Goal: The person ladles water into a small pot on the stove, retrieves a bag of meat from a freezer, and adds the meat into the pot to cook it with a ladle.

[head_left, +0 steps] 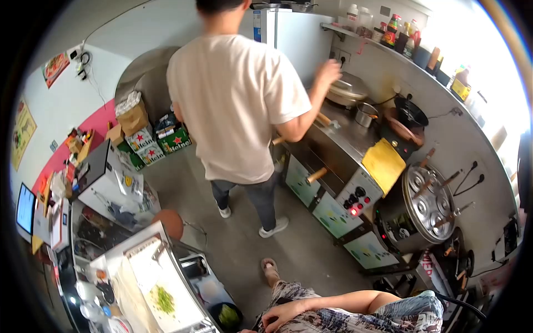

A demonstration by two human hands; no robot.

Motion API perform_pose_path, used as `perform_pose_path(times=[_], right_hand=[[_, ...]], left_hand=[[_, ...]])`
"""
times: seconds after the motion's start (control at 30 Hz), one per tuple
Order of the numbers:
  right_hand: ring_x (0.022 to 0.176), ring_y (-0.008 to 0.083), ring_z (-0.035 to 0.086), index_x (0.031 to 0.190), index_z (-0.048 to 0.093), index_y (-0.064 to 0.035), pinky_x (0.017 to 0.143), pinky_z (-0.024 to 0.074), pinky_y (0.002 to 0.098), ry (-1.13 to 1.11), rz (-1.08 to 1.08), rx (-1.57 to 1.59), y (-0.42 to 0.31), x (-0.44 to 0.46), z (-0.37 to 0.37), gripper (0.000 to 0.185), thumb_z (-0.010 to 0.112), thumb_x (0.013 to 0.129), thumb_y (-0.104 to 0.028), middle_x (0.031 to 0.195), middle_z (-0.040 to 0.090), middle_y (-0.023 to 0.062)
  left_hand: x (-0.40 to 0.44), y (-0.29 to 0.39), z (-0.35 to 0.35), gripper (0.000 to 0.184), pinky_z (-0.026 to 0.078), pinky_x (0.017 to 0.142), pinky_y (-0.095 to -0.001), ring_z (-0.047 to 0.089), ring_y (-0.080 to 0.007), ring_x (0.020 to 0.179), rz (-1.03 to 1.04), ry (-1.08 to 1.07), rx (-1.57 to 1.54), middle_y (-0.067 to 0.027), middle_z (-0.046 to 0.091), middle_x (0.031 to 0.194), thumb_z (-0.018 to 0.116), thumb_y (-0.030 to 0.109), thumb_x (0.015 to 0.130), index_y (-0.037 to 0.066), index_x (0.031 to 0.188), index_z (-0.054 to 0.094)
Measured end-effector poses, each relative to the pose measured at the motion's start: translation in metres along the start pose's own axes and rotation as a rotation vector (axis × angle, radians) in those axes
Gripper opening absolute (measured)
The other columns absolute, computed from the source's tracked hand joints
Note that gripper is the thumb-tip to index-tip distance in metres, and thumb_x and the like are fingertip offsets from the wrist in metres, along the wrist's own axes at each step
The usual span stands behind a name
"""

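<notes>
My right hand [280, 315] rests low in front of my body, against my patterned clothing [344, 319]. Its fingers are bent and close together; what they hold, if anything, is hidden. Only a sliver of skin at the bottom edge, just left of it, may belong to my left hand, whose fingers cannot be made out. To the left, chopped green vegetable [162, 299] lies on a white board [180, 280]. A dark bowl of greens [227, 316] stands between the board and my right hand.
A person in a light shirt [239, 105] stands ahead, back turned, one hand raised near a lidded cooker [347, 89]. Right of them are a steel counter with a yellow cloth [383, 161] and a large pot [425, 205]. Beer boxes [150, 152] and a stool [168, 223] are left.
</notes>
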State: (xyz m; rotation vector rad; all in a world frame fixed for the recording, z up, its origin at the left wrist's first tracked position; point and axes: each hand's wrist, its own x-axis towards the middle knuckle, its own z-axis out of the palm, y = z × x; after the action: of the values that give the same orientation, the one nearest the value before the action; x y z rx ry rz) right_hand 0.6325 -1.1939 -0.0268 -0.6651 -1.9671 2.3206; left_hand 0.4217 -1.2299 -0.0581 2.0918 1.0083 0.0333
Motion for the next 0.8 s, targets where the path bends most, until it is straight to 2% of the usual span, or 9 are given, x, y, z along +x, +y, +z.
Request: perform_pose_path(times=[0.17, 0.23, 0.3, 0.33, 0.43, 0.5, 0.57, 0.7, 0.8], right_hand=[[0.092, 0.0232, 0.062, 0.11, 0.066, -0.0021, 0.08, 0.0479, 0.0349, 0.016, -0.109, -0.089, -0.029, 0.044, -0.128, 0.039, 0.061, 0.092, -0.036, 0.099, 0.068, 0.0122], [0.07, 0.0179, 0.061, 0.122, 0.06, -0.0018, 0.061, 0.0494, 0.0307, 0.041, -0.368, -0.311, -0.017, 0.071, -0.17, 0.038, 0.059, 0.094, -0.028, 0.094, 0.067, 0.013], [0.073, 0.0278, 0.059, 0.094, 0.061, -0.001, 0.066, 0.0466, 0.039, 0.01, -0.108, -0.174, -0.064, 0.081, -0.219, 0.035, 0.054, 0.095, -0.036, 0.085, 0.063, 0.015], [0.068, 0.0245, 0.053, 0.093, 0.06, -0.0002, 0.066, 0.0431, 0.0361, 0.065, -0.079, -0.134, -0.062, 0.094, -0.238, 0.049, 0.052, 0.095, -0.048, 0.08, 0.06, 0.0144], [0.066, 0.0279, 0.055, 0.085, 0.062, 0.0013, 0.062, 0.0427, 0.0395, 0.23, -0.054, -0.186, -0.055, 0.138, -0.31, 0.049, 0.053, 0.094, -0.046, 0.073, 0.062, 0.0136], [0.073, 0.0294, 0.061, 0.086, 0.065, 0.0011, 0.067, 0.0473, 0.0414, 0.248, 0.009, -0.257, -0.047, 0.173, -0.361, 0.043, 0.056, 0.091, -0.041, 0.079, 0.064, 0.0164], [0.085, 0.0325, 0.066, 0.088, 0.067, 0.0007, 0.074, 0.052, 0.0436, 0.453, 0.127, -0.785, -0.029, 0.21, -0.408, 0.033, 0.06, 0.086, -0.032, 0.088, 0.067, 0.0197], [0.096, 0.0398, 0.063, 0.101, 0.064, 0.0008, 0.082, 0.0511, 0.0475, 0.301, 0.472, -0.889, 0.007, 0.277, -0.525, 0.04, 0.053, 0.089, -0.036, 0.099, 0.065, 0.0222], [0.097, 0.0396, 0.063, 0.101, 0.065, -0.0001, 0.081, 0.051, 0.0485, 0.309, 0.64, -0.705, -0.001, 0.305, -0.62, 0.042, 0.051, 0.089, -0.038, 0.103, 0.065, 0.0227]], left_hand=[[0.043, -0.09, -0.036, 0.026, 0.047, 0.081, -0.037, 0.057, -0.032, 0.094, -0.139, -0.093, -0.112, -0.0128, 0.06, 0.105, 0.057, 0.015, 0.086, 0.008, 0.112, 0.06], [0.036, -0.151, -0.029, 0.027, 0.047, 0.084, -0.0365, 0.057, -0.0321, 0.098, -0.193, -0.122, -0.242, -0.013, 0.06, 0.108, 0.057, 0.015, 0.087, 0.008, 0.112, 0.06], [0.044, -0.175, -0.059, 0.027, 0.047, 0.083, -0.0379, 0.057, -0.033, 0.096, -0.247, -0.107, -0.219, -0.0132, 0.061, 0.106, 0.058, 0.015, 0.086, 0.009, 0.111, 0.061], [0.062, -0.159, -0.104, 0.027, 0.048, 0.08, -0.0396, 0.058, -0.034, 0.092, -0.27, -0.08, -0.113, -0.0132, 0.061, 0.102, 0.059, 0.016, 0.084, 0.009, 0.11, 0.061], [0.099, -0.163, -0.184, 0.026, 0.049, 0.07, -0.0445, 0.059, -0.0367, 0.08, -0.324, 0.017, 0.075, -0.0133, 0.064, 0.089, 0.062, 0.018, 0.08, 0.011, 0.106, 0.062], [0.125, -0.18, -0.228, 0.026, 0.05, 0.064, -0.0478, 0.06, -0.0386, 0.072, -0.362, 0.112, 0.133, -0.0133, 0.066, 0.081, 0.065, 0.019, 0.077, 0.013, 0.103, 0.062], [0.152, -0.207, -0.269, 0.024, 0.051, 0.064, -0.0482, 0.063, -0.0369, 0.075, -0.423, 0.196, 0.113, -0.0139, 0.068, 0.086, 0.067, 0.022, 0.076, 0.014, 0.098, 0.067], [0.203, -0.289, -0.347, 0.014, 0.052, 0.064, -0.0465, 0.064, -0.0379, 0.074, -0.481, 0.33, 0.29, -0.0185, 0.066, 0.081, 0.058, 0.007, 0.075, 0.004, 0.087, 0.066], [0.263, -0.297, -0.49, 0.017, 0.052, 0.07, -0.0443, 0.062, -0.0378, 0.08, -0.525, 0.341, 0.297, -0.0183, 0.066, 0.087, 0.06, 0.01, 0.076, 0.004, 0.091, 0.064]])
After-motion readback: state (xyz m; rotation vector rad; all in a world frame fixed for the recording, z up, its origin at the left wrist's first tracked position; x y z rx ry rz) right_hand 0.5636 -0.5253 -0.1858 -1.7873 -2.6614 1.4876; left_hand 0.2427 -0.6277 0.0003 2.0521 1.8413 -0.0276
